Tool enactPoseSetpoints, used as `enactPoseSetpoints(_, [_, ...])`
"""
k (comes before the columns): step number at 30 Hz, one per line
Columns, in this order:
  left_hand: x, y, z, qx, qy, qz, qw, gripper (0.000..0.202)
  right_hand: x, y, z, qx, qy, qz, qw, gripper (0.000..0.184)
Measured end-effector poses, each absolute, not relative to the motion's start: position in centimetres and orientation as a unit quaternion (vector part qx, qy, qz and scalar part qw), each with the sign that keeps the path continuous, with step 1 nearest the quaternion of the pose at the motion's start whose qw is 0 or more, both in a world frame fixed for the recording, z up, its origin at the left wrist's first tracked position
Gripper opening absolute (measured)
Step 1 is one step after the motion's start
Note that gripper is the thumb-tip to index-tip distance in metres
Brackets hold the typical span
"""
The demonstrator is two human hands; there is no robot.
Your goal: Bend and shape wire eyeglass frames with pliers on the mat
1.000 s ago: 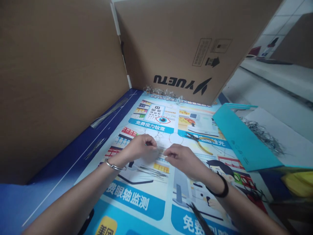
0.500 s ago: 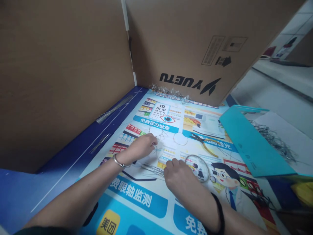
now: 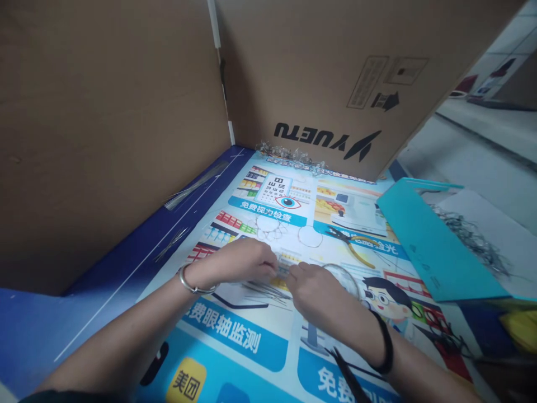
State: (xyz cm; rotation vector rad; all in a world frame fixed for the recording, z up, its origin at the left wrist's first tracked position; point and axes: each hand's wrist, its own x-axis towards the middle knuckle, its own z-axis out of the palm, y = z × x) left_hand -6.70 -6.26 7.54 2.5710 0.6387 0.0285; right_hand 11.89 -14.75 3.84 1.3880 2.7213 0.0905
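Observation:
My left hand (image 3: 243, 262) and my right hand (image 3: 315, 290) meet fingertip to fingertip over a printed poster mat (image 3: 251, 336). Both pinch a small clear piece with thin wire between them; I cannot name it exactly. A bundle of thin metal wires (image 3: 264, 290) lies on the mat just under the hands. A clear wire ring (image 3: 342, 274) sits right behind my right hand. Two finished wire circles (image 3: 310, 236) lie farther back. My left wrist wears a silver bangle, my right a black band.
Yellow-handled pliers (image 3: 356, 249) lie to the right of the circles. A teal box lid (image 3: 423, 246) holds a heap of wire scraps (image 3: 470, 238). Cardboard walls (image 3: 104, 123) stand left and behind. Loose wires (image 3: 193, 187) rest on the blue edge. A dark tool (image 3: 348, 378) pokes in at the bottom.
My right hand rose from the wire bundle and came to my left hand's fingertips. My left hand shifted slightly toward me and right. The clear ring is now partly hidden behind my right hand.

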Motion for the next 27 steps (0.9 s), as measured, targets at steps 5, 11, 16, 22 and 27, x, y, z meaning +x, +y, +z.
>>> enactPoseSetpoints(5, [-6.4,-7.4,6.8,0.954,0.255,-0.064,0.145,0.018,11.9,-14.8,4.9,0.467,0.883,0.014,0.052,0.016])
enactPoseSetpoints(11, [-6.2,-8.2,6.0,0.97,0.237,-0.005,0.057,0.019,11.7,-14.8,5.7,0.491,0.869,-0.008,0.055,0.015])
enactPoseSetpoints(16, [-5.6,-8.8,6.5,0.968,0.249,0.034,0.024,0.019,11.5,-14.6,5.4,0.525,0.851,-0.014,0.031,0.016])
enactPoseSetpoints(22, [-5.0,-9.0,6.6,0.964,0.257,0.064,0.013,0.018,11.4,-14.6,5.1,0.542,0.84,0.018,-0.009,0.017])
enactPoseSetpoints(27, [-4.7,-9.3,6.3,0.965,0.255,0.058,0.017,0.017,11.4,-14.6,5.0,0.556,0.831,0.022,-0.022,0.017])
